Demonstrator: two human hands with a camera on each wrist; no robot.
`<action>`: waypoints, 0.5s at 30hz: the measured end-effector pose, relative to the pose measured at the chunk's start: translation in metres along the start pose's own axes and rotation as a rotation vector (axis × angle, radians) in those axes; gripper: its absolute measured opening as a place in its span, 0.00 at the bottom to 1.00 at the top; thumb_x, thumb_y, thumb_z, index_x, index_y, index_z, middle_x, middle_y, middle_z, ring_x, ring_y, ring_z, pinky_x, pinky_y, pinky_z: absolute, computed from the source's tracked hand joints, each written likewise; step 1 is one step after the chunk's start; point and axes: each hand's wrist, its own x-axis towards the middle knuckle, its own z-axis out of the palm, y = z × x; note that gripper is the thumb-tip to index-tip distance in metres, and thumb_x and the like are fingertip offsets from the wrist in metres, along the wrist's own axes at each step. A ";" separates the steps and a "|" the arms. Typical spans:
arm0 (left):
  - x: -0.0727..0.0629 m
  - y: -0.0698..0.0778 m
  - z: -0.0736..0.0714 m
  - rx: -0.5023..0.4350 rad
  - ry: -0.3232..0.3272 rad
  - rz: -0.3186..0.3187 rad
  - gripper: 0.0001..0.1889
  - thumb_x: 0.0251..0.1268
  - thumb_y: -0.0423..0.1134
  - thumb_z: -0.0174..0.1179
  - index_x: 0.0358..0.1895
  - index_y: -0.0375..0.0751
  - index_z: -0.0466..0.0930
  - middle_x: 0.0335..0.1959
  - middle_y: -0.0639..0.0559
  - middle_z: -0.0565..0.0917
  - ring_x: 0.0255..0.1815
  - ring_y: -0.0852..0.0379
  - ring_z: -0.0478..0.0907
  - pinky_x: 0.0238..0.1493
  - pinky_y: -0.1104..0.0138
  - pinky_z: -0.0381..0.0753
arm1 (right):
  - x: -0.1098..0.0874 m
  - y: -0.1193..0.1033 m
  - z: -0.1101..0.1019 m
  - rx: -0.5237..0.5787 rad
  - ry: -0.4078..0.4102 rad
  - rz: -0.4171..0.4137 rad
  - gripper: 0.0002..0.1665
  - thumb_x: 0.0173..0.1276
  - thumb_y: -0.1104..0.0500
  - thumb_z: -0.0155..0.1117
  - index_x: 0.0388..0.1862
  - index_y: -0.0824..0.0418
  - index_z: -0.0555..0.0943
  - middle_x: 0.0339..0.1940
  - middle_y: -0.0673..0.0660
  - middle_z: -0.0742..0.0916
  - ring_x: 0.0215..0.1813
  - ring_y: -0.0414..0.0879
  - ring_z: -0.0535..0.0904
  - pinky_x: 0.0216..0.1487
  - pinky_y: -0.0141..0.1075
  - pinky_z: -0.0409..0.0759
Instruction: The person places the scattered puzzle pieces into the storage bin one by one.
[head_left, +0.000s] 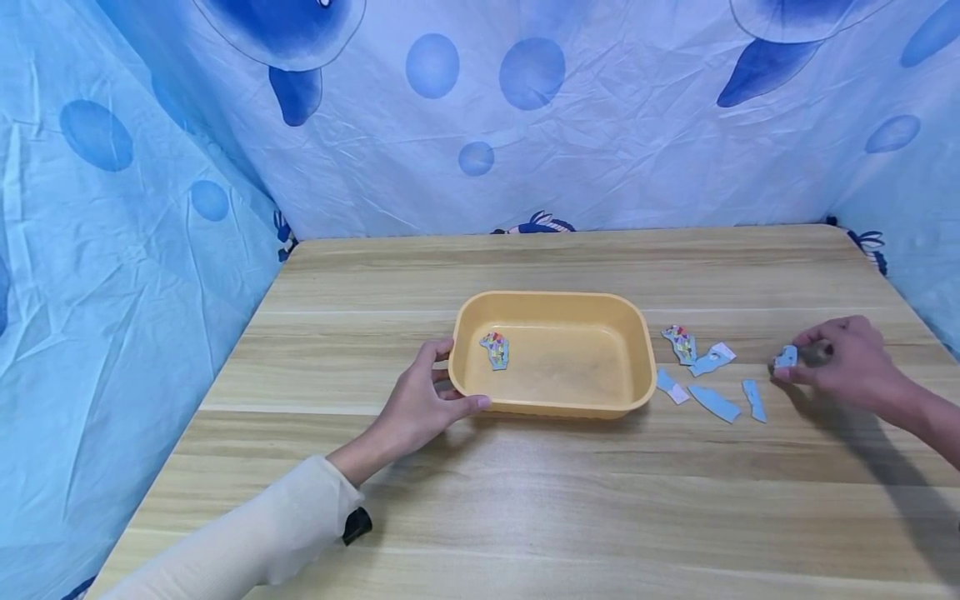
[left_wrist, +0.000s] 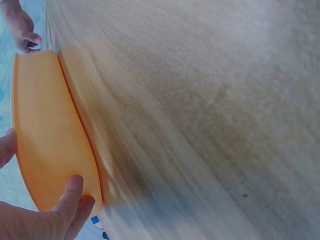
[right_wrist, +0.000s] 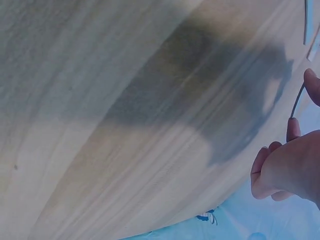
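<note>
My left hand (head_left: pixel 416 404) holds the left end of a yellow plastic tub (head_left: pixel 577 358), thumb on the front rim and fingers at the end wall. Inside the tub, towards its left side, lies a colourful paper cutout (head_left: pixel 496 351) with a light-blue edge. Off to the right, my right hand (head_left: pixel 851 362) pinches a small light-blue paper piece (head_left: pixel 786 357) between thumb and finger, close over the table. In the right wrist view that piece (right_wrist: pixel 298 101) shows edge-on as a thin strip.
Between tub and right hand, several paper pieces lie on the wooden table (head_left: pixel 525 500): a colourful cutout (head_left: pixel 681 344), two blue-and-white pieces, a wide blue strip (head_left: pixel 714 403) and a narrow one (head_left: pixel 754 401). Blue sheeting (head_left: pixel 637 167) with printed sea animals stands behind and at the sides.
</note>
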 end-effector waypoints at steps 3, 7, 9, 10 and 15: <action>0.000 0.000 0.000 0.000 0.001 0.001 0.46 0.44 0.38 0.78 0.68 0.42 0.59 0.63 0.45 0.69 0.56 0.45 0.78 0.50 0.66 0.83 | 0.001 -0.001 -0.002 -0.002 -0.005 0.013 0.31 0.60 0.56 0.71 0.47 0.80 0.72 0.51 0.81 0.61 0.53 0.74 0.54 0.39 0.55 0.64; 0.000 0.000 0.001 0.005 0.002 0.005 0.46 0.44 0.38 0.78 0.68 0.42 0.59 0.63 0.45 0.69 0.56 0.46 0.78 0.50 0.67 0.83 | 0.002 -0.003 -0.006 0.014 -0.015 0.042 0.32 0.63 0.52 0.68 0.49 0.80 0.70 0.55 0.82 0.58 0.50 0.72 0.58 0.37 0.53 0.67; -0.001 0.000 0.001 0.007 0.002 0.007 0.47 0.44 0.38 0.78 0.68 0.42 0.59 0.63 0.45 0.69 0.56 0.46 0.78 0.50 0.67 0.83 | 0.003 -0.004 -0.008 0.029 -0.018 0.054 0.33 0.65 0.51 0.66 0.51 0.79 0.69 0.57 0.83 0.56 0.49 0.72 0.59 0.37 0.55 0.68; -0.001 0.000 0.001 0.008 0.003 0.007 0.47 0.44 0.38 0.78 0.68 0.42 0.59 0.63 0.45 0.69 0.56 0.46 0.78 0.50 0.67 0.83 | 0.004 -0.005 -0.009 0.041 -0.020 0.054 0.33 0.66 0.51 0.65 0.52 0.79 0.69 0.58 0.83 0.55 0.49 0.73 0.59 0.37 0.57 0.68; -0.001 0.000 0.002 0.010 0.007 0.010 0.47 0.43 0.38 0.78 0.68 0.42 0.59 0.63 0.44 0.69 0.56 0.46 0.78 0.50 0.67 0.83 | 0.009 -0.010 -0.014 0.071 -0.018 0.059 0.35 0.66 0.49 0.65 0.54 0.78 0.68 0.61 0.83 0.53 0.52 0.75 0.58 0.38 0.59 0.70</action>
